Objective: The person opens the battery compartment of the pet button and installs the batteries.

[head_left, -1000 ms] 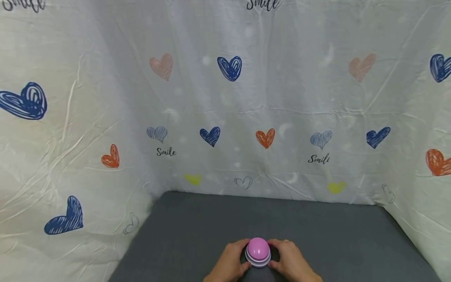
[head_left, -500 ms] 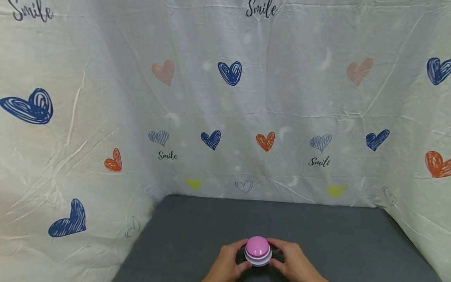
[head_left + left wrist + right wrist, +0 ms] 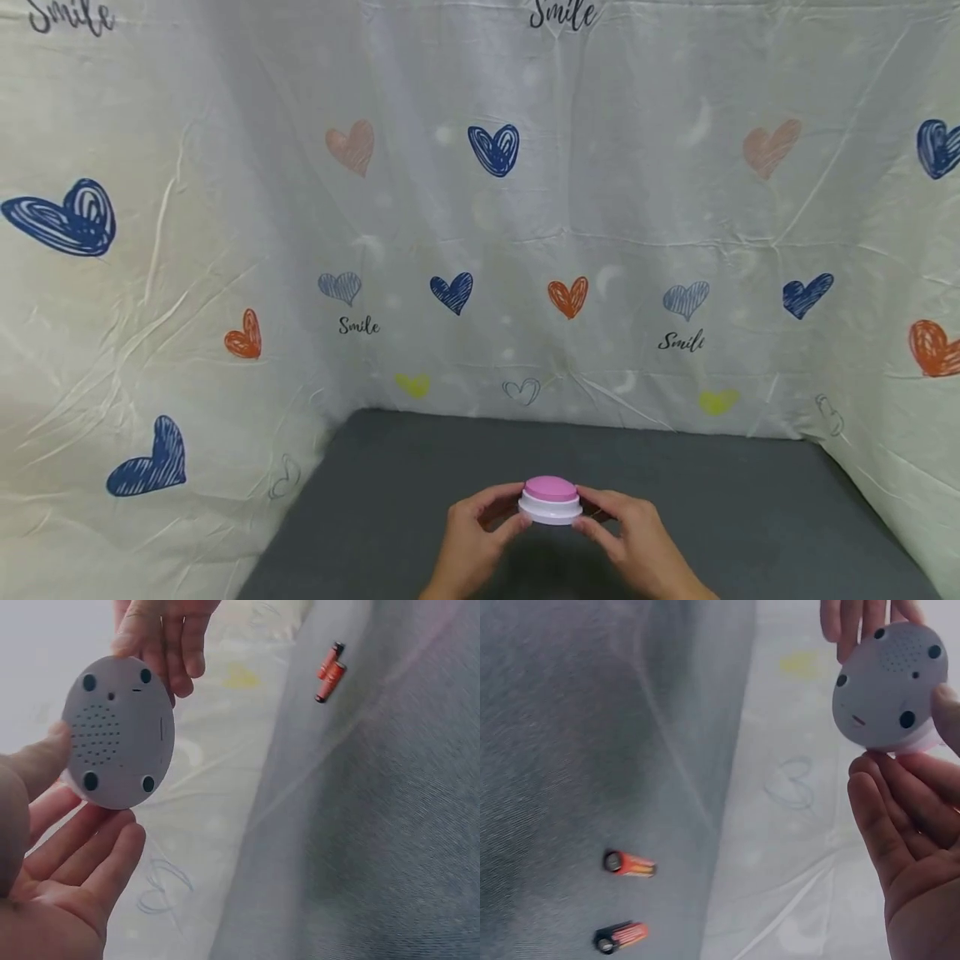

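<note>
Both the left hand (image 3: pixel 474 533) and the right hand (image 3: pixel 637 533) pinch a pink-and-white button (image 3: pixel 551 500) between thumb and fingertips, up off the grey desk (image 3: pixel 420 467), roughly midway between its side edges, short of the far edge. Two orange batteries (image 3: pixel 331 682) lie on the desk; a heart-printed curtain (image 3: pixel 420 200) hangs behind.

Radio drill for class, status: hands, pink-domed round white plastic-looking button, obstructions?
Left hand, right hand: gripping button. Button: raised above dark grey surface. Obstructions: none seen; two orange cylindrical batteries lie apart.
</note>
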Tool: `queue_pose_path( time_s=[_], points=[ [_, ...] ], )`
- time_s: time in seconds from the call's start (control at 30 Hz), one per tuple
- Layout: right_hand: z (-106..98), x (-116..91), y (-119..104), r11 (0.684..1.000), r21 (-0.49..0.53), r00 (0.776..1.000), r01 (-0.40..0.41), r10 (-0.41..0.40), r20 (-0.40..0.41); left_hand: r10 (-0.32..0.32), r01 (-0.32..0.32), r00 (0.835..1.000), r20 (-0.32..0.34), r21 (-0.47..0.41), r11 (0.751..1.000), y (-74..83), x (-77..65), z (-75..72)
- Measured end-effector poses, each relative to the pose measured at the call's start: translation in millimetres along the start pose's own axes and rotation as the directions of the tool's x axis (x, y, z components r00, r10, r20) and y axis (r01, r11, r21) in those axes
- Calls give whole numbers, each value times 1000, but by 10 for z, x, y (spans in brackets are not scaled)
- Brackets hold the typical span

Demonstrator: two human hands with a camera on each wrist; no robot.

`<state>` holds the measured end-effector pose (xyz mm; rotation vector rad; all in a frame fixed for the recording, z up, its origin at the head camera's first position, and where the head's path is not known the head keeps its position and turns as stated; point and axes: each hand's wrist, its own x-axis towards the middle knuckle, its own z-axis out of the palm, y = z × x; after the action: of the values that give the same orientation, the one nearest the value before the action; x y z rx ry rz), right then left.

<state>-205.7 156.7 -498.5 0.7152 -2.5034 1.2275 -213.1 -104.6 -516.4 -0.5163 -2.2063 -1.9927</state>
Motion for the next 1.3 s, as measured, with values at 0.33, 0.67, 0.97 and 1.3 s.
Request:
queue_pose_path(
  time_s=[0.33, 0.67, 0.97, 1.3],
  points=[
    [-20, 42, -165, 995, 9, 989, -97, 98, -115, -6, 2, 991, -131, -29, 1000, 149, 24, 22],
    [18, 77, -232, 964, 141, 969, -226, 237, -70, 1, -7, 987, -162, -35, 999, 145, 40, 38],
    [106, 42, -208, 925, 173, 939, -338, 345, -10, -12, 8, 989, -145, -30, 1000, 73, 25, 58],
    [249, -75, -27, 859, 239, 892, -452, 438, 111, -107, 107, 994, 9, 11, 994, -89, -11, 43]
  ],
)
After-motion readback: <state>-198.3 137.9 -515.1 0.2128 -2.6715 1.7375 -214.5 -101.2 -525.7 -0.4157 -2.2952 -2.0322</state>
